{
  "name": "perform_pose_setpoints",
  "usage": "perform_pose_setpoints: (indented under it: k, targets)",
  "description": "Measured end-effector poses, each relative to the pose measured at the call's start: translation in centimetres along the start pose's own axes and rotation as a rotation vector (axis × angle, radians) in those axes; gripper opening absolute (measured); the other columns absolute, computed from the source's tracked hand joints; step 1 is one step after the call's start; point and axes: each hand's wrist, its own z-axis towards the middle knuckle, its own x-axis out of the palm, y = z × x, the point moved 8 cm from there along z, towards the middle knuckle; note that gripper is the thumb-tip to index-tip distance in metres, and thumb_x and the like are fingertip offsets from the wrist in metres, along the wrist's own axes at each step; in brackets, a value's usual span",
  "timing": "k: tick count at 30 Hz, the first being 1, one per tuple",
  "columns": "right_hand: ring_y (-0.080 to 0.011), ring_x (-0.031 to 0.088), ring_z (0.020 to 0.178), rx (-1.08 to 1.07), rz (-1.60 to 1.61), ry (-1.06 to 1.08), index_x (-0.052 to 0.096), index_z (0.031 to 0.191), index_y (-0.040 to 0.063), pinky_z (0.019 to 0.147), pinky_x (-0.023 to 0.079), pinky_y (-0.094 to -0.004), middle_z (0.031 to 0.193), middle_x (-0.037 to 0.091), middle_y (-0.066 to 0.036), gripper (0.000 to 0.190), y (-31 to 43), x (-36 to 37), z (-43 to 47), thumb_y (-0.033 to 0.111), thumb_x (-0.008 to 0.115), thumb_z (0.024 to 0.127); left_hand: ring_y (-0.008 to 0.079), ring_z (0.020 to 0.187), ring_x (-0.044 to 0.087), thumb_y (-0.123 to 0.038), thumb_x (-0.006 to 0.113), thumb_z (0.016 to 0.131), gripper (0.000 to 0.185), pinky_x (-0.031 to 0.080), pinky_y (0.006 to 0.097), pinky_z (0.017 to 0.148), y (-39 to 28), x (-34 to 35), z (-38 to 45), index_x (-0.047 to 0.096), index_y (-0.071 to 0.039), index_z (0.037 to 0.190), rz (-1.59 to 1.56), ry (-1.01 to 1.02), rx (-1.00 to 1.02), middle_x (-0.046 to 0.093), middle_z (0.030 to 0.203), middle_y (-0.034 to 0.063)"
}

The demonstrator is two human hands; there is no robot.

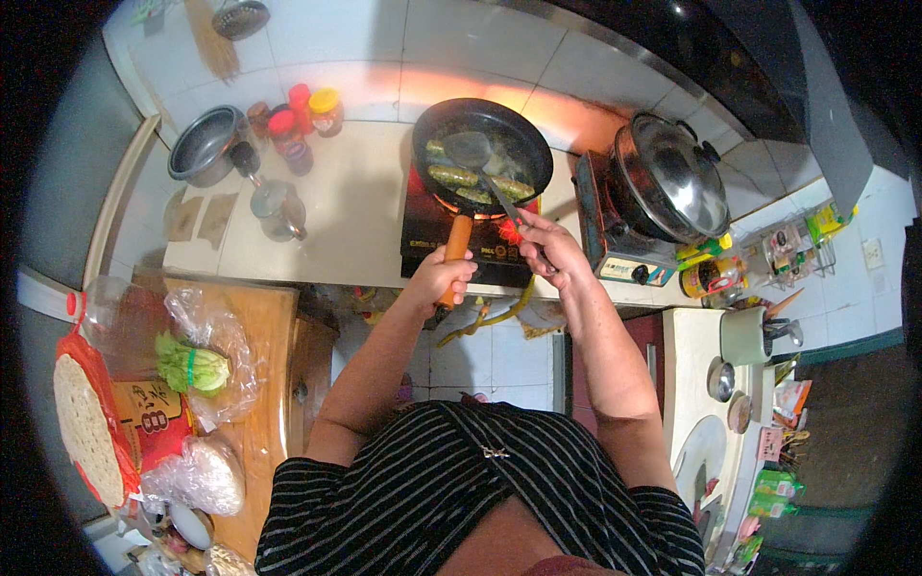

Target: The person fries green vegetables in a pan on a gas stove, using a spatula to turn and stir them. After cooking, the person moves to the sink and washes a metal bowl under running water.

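My left hand (pixel 441 279) grips the orange handle of a black frying pan (pixel 536 137), which sits on a glowing black cooktop (pixel 432 248). In my right hand (pixel 546 248) is the handle of a metal spatula (pixel 467 150); its dark blade is inside the pan. Several browned green, elongated pieces of food (pixel 452 175) lie in the pan around and below the blade, some partly covered by the spatula. What kind of food they are I cannot tell.
Right of the pan, a lidded metal pot (pixel 673 180) stands on a gas stove (pixel 598 216). Red-lidded jars (pixel 285 129), a metal bowl (pixel 205 147) and a glass jug (pixel 277 209) are on the left counter. A yellow hose (pixel 497 315) hangs below the counter. Lettuce (pixel 198 367) lies on the wooden table.
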Motion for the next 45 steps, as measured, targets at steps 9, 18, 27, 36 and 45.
perform_pose_setpoints:
  k: [9, 18, 27, 36, 45]
  targets:
    - [-0.0069, 0.039, 0.040, -0.084, -0.054, 0.017, 0.031, 0.144, 0.003, 0.033, 0.026, -0.0208, 0.060, 0.047, 0.000, 0.055, 1.7, 0.7, 0.9, 0.007, 0.050, 0.093, 0.0055, 0.049, 0.041, -0.008, 0.062, 0.086, 0.025, 0.038, 0.0252, 0.040, 0.1, 0.0, 0.2, 0.046, -0.012, 0.105, -0.008, 0.008, 0.004, 0.045, 0.070, -0.0022]
    - [-0.0085, 0.040, 0.040, -0.014, -0.061, -0.039, 0.028, 0.146, 0.004, 0.033, 0.028, -0.0213, 0.061, 0.049, -0.001, 0.059, 0.8, 0.9, 1.0, 0.007, 0.051, 0.092, 0.0054, 0.050, 0.041, -0.009, 0.062, 0.086, 0.025, 0.037, 0.0247, 0.041, 0.0, 0.1, 0.1, 0.046, -0.012, 0.105, 0.008, 0.012, 0.014, 0.044, 0.069, -0.0030]
    - [-0.0096, 0.041, 0.038, -0.011, -0.115, -0.032, 0.028, 0.146, 0.004, 0.033, 0.029, -0.0233, 0.058, 0.050, -0.002, 0.060, 0.7, 0.7, 1.2, 0.008, 0.053, 0.092, 0.0053, 0.049, 0.042, -0.009, 0.062, 0.086, 0.024, 0.038, 0.0245, 0.041, 0.2, -0.2, 0.2, 0.047, -0.013, 0.103, -0.017, 0.000, -0.008, 0.044, 0.069, -0.0031]
    - [-0.0071, 0.037, 0.038, -0.105, -0.052, -0.013, 0.030, 0.145, 0.003, 0.033, 0.026, -0.0198, 0.058, 0.048, 0.000, 0.056, 2.7, 1.2, -0.7, 0.006, 0.049, 0.092, 0.0070, 0.051, 0.044, -0.006, 0.062, 0.084, 0.026, 0.039, 0.0261, 0.043, -0.1, 0.1, -0.1, 0.045, -0.011, 0.103, -0.042, 0.032, -0.015, 0.046, 0.070, -0.0008]
    - [-0.0054, 0.036, 0.037, 0.020, -0.213, 0.001, 0.043, 0.137, 0.002, 0.031, 0.024, -0.0195, 0.058, 0.049, 0.000, 0.046, 2.4, -0.1, -5.2, 0.009, 0.053, 0.092, 0.0064, 0.051, 0.044, -0.005, 0.062, 0.085, 0.024, 0.039, 0.0253, 0.043, -0.4, 0.3, -0.5, 0.045, -0.010, 0.101, -0.016, 0.005, 0.001, 0.046, 0.071, -0.0006]
